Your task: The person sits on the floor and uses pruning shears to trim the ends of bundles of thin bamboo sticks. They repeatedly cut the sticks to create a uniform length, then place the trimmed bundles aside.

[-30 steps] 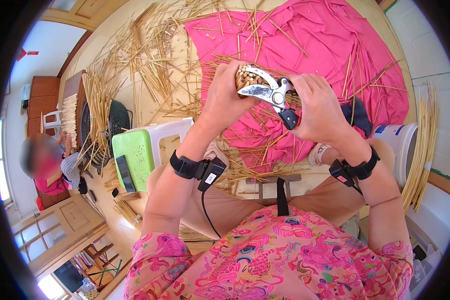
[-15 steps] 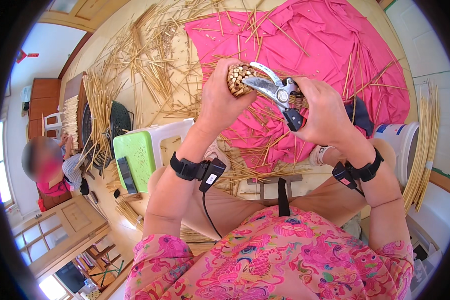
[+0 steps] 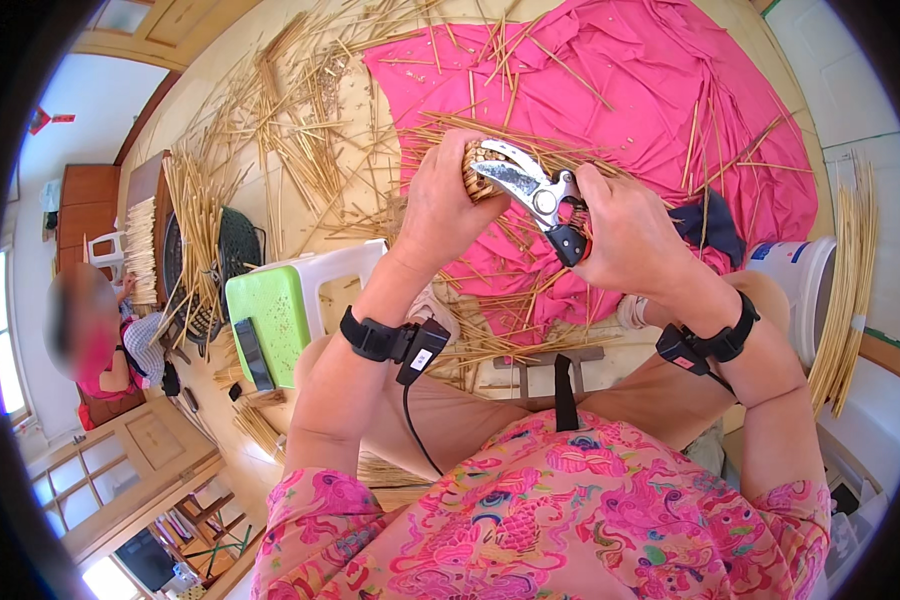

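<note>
My left hand [image 3: 438, 205] is wrapped round a tight bundle of straw-coloured stalks [image 3: 473, 172], its cut ends facing up towards me. In my right hand [image 3: 622, 232] is a pair of pruning shears [image 3: 544, 200] with silver blades and dark handles. The parted blades lie across the bundle's end, one tip near its middle, and cover part of it. How deep the blades sit among the stalks I cannot tell. More stalks stretch away behind both hands.
A pink cloth [image 3: 610, 90] strewn with loose stalks covers the floor ahead. To the left are a green-topped stool [image 3: 270, 310] with a phone, a dark basket [image 3: 238, 240] of stalks and a seated person [image 3: 105, 370]. A white bucket [image 3: 795, 270] and upright stalks [image 3: 850, 290] stand right.
My right hand has moved left, bringing the shears from the bundle's right edge over its end. The bundle has tilted slightly. At the left, the other person's arm has shifted.
</note>
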The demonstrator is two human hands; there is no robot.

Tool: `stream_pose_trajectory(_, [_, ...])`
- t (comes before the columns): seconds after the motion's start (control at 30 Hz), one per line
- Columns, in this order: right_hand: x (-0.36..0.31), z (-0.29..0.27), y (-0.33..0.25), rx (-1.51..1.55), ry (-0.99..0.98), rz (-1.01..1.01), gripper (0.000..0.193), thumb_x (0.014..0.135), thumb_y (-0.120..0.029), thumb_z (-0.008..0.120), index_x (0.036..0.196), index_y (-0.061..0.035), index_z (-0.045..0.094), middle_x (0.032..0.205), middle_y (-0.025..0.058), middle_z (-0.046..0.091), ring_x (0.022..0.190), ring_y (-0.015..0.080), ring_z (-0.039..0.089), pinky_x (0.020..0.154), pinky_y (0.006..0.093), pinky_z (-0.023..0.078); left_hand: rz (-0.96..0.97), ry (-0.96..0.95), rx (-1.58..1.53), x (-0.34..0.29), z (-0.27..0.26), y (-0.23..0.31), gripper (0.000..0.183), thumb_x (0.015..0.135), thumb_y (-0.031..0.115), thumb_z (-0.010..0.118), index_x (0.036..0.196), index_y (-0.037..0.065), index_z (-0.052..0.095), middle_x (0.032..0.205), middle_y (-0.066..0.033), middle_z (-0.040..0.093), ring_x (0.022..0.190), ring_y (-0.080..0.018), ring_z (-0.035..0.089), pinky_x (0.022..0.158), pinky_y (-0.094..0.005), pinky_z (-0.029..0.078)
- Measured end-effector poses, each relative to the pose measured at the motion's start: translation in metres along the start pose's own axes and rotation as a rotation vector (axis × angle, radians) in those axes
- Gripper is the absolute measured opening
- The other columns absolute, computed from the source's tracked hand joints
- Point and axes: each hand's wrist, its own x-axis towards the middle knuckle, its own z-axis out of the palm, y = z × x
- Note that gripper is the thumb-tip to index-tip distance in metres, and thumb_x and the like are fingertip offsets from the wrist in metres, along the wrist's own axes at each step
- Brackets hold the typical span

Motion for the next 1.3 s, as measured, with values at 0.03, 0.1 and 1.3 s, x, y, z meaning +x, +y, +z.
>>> stream_pose_trajectory(0.03, [0.000, 0.000, 0.000, -0.004, -0.012, 0.009, 0.043, 0.070, -0.018, 0.079, 0.094, -0.0001, 0.048, 0.069, 0.0211, 0.063, 0.067, 0.0411, 0.065, 0.061, 0.0486, 0.050, 0.014, 0.004, 0.018, 0.000, -0.001, 0.001, 0.052, 0.069, 0.004, 0.079, 0.114, 0.005, 0.054, 0.102, -0.0150, 0.062, 0.097, -0.0389, 0.060, 0.085, -0.0451, 0.048])
stream_pose_trajectory(0.1, [-0.001, 0.000, 0.001, -0.008, -0.030, 0.032, 0.042, 0.071, -0.018, 0.078, 0.094, 0.0000, 0.048, 0.067, 0.0206, 0.063, 0.065, 0.0411, 0.065, 0.059, 0.0481, 0.051, 0.039, 0.011, 0.045, 0.000, -0.001, 0.003, 0.052, 0.069, 0.004, 0.079, 0.114, 0.005, 0.054, 0.102, -0.0152, 0.062, 0.097, -0.0390, 0.060, 0.085, -0.0451, 0.048])
stream_pose_trajectory(1.3, [0.005, -0.022, 0.002, 0.240, -0.167, -0.046, 0.057, 0.065, -0.027, 0.084, 0.103, 0.0024, 0.053, 0.089, 0.0232, 0.064, 0.084, 0.0427, 0.064, 0.073, 0.0484, 0.050, 0.321, -0.043, 0.034, 0.007, -0.014, 0.004, 0.058, 0.058, 0.000, 0.080, 0.110, 0.004, 0.054, 0.140, -0.0191, 0.050, 0.127, -0.0393, 0.052, 0.103, -0.0440, 0.046])
